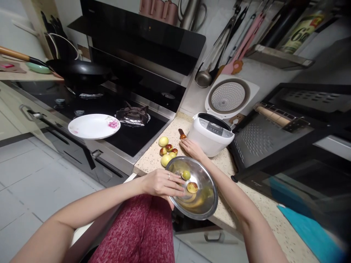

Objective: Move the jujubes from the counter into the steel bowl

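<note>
The left hand (161,182) grips the steel bowl (208,204) by its rim. The right hand (192,148), open and empty, is nearer the loose fruit (168,150), which lies just beside it at nine o'clock on the table (148,166).

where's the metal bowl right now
Head view, low centre: the metal bowl juts over the counter's front edge, its rim held by the left hand, in front of the loose fruit and rice cooker.

The scene is lit evenly by soft overhead light, and shadows are kept faint. Mild glare is seen on the steel bowl (206,205) and the white plate (90,126). Strong wide-angle distortion is noted at the edges, where the right side is darkened and blurred.
</note>
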Motion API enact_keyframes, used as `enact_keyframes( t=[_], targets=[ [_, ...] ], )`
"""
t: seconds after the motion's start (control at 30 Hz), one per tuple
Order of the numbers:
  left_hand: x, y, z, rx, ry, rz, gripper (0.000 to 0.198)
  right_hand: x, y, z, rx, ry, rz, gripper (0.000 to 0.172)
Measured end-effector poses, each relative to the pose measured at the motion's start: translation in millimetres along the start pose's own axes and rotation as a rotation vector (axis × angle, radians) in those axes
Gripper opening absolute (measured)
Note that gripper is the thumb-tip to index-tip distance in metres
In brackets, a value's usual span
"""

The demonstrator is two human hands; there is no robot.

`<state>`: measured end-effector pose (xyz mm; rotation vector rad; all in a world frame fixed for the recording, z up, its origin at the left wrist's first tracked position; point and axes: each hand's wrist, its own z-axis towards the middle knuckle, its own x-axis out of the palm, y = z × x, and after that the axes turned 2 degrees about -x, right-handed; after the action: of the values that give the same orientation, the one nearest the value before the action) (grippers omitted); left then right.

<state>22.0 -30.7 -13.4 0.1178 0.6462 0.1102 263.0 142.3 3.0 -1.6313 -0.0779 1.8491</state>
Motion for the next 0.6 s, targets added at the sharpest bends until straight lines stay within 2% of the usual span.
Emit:
enact_keyframes(
  t=[0.1,0.2,0.47,0.53,0.6],
  targets=[
    [0.4,0.2,-1.5,-0.005,0.007,-0.007,0.029,-3.2,0.3,-9.7,0.012,-0.059,0.029,0.037],
    [0.3,0.5,-2.4,0.007,0.010,-0.014,0.030,-15.9,3.2,-26.0,0.048,-0.191,0.070,0.037],
    [-0.7,-0.7,-2.6,0.000,0.000,-0.033,0.027,-74.2,35.1,-63.2,0.223,-0.538,0.216,0.038],
    [-1.1,-1.3,-2.5,-0.009,0.010,-0.028,0.026,-87.0,47.2,-66.7,0.270,-0.590,0.318,0.038],
    [-1.7,-1.7,-2.3,-0.017,0.008,-0.028,0.027,-98.8,58.6,-68.0,0.288,-0.582,0.466,0.039]
  ],
)
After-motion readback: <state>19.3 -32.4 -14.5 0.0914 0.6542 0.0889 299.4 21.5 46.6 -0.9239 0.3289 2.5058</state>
